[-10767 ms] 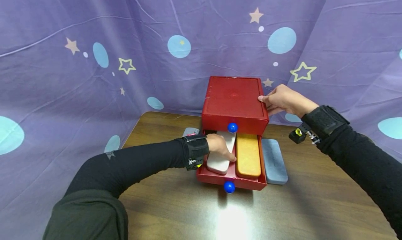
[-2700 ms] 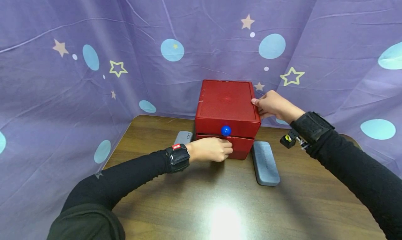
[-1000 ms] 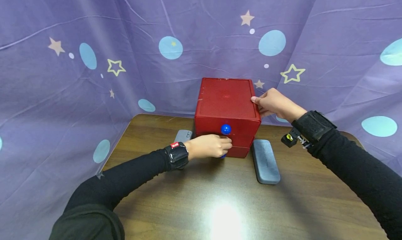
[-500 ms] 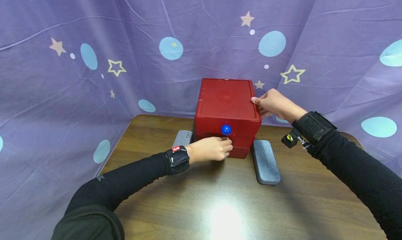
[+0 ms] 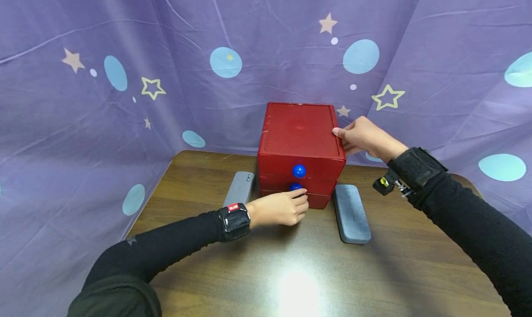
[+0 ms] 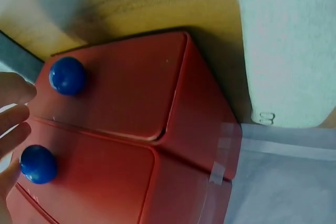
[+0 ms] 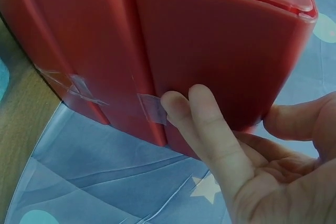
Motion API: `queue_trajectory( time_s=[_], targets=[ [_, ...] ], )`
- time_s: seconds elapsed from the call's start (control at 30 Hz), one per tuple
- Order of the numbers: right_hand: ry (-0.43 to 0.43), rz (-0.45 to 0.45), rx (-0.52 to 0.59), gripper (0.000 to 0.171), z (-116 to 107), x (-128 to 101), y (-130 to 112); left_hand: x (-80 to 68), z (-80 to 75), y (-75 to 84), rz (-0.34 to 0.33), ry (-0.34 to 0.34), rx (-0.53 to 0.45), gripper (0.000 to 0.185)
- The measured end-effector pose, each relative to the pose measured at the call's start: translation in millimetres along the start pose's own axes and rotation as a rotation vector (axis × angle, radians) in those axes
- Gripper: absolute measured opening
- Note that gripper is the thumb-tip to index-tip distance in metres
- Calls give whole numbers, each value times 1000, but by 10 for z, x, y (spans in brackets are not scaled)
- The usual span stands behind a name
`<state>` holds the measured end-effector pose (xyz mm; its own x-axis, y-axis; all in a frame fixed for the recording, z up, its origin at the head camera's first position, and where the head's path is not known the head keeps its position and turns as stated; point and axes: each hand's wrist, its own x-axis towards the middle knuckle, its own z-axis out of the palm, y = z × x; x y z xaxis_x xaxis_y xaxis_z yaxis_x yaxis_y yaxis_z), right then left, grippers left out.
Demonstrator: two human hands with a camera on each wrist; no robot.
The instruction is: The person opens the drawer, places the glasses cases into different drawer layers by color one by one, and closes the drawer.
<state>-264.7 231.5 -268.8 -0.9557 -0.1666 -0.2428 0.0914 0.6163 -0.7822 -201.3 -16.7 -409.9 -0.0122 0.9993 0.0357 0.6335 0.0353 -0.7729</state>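
Note:
A red three-drawer box [image 5: 299, 128] stands at the back of the table, all its drawer fronts flush. Blue knobs mark the top drawer [image 5: 299, 170] and the middle drawer [image 5: 295, 187]; the bottom knob [image 6: 68, 75] shows in the left wrist view. In front of the lower drawers is my left hand [image 5: 280, 209], its fingers loose beside the knobs and not wrapped around them. My right hand [image 5: 370, 134] steadies the box at its right side: the thumb lies on the top edge, while fairly straight fingers [image 7: 215, 129] press the side wall.
A grey glasses case [image 5: 239, 188] with a small glasses mark lies left of the box. Along its right side lies a blue glasses case [image 5: 352, 214]. A purple patterned cloth [image 5: 249, 91] hangs right behind the wooden table [image 5: 232, 280].
The drawer that held a white case and a yellow case was pushed in. Just now my left hand has slid down, uncovering the middle knob. My right hand has stayed at the box.

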Motion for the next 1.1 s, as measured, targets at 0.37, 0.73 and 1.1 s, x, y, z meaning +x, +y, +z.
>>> queue_trajectory(
  time_s=[0.37,0.73,1.1],
  targets=[
    [10,7,1,54,-7,6,13,-33,40,148,23,-18,-32,25],
    [9,8,9,55,-12,10,41,-21,181,203,-14,-57,-44,23],
    [9,7,-32,56,-7,5,31,3,302,186,-26,-77,-27,21]
  ],
)
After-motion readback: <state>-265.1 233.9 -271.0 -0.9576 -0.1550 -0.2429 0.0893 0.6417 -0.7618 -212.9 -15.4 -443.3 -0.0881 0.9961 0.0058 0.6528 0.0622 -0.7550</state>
